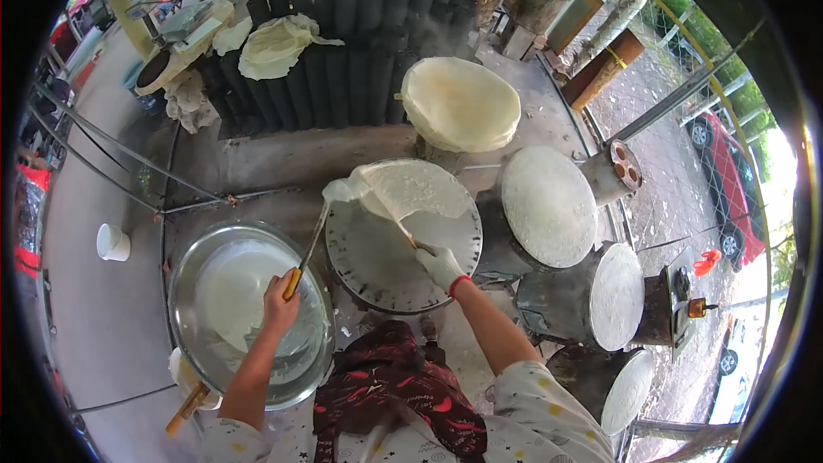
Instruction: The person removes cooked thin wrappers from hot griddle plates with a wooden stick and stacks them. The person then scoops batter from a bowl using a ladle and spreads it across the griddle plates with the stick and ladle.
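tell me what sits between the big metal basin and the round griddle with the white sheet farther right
In the head view, a dark round griddle lies between the metal basin and the covered griddle; both hands lift a thin wrapper off it.

No labels, signs or screens show anywhere around the round griddle (403, 244) at the centre of the view. The nearest thing to a package is a small white cup-shaped tub (112, 242) standing well to the left of that griddle on the grey floor, plain and without any visible print. Further left of the griddle, at the very rim of the view, lies something red and shiny (30, 206) that may be a bag or wrapping, too blurred to tell for certain.
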The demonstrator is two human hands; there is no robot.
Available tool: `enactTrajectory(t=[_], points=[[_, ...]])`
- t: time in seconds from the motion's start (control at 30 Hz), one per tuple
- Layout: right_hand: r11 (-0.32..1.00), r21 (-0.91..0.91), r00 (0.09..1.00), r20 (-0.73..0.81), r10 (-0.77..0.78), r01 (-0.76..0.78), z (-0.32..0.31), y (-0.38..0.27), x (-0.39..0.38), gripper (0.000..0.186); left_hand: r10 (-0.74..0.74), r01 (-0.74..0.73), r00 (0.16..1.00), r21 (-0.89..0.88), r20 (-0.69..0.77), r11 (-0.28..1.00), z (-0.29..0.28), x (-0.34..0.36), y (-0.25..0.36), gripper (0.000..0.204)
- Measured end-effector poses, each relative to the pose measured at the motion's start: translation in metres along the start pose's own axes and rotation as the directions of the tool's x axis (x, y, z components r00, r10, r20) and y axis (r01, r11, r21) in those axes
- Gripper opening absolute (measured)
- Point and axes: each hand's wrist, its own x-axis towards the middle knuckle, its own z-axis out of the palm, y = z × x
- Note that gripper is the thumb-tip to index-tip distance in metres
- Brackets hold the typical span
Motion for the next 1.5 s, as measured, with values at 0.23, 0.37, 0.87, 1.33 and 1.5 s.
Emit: enactTrajectory(t=[0.23,0.37,0.87,1.33,1.5], points=[[0.998,0.032,0.987,-0.154,-0.049,0.055,-0.027,0.006,0.01,0.036,-0.565,0.611,0.764,-0.628,0.311,0.481,0.002,-0.002,0.046,0.035],[0.995,-0.095,0.983,0.182,-0.018,0.036,-0.028,-0.012,0.008,0.037,-0.704,0.616,0.65,-0.74,0.285,0.269,0.013,-0.02,0.058,0.027],[0.998,0.046,0.92,0.392,0.015,-0.036,-0.112,0.014,0.075,0.031,-0.948,0.522,0.301,-0.849,0.1,0.076,0.009,-0.106,0.133,0.012],[0.959,-0.033,0.831,0.491,0.261,-0.282,-0.118,-0.016,0.115,0.025,-0.975,0.399,0.217,-0.916,0.038,0.054,0.028,-0.143,0.164,0.011],[0.973,-0.19,0.657,0.719,0.226,-0.128,-0.112,-0.017,0.074,0.029,-0.982,0.353,0.186,-0.934,0.019,0.049,0.031,-0.154,0.183,0.013]])
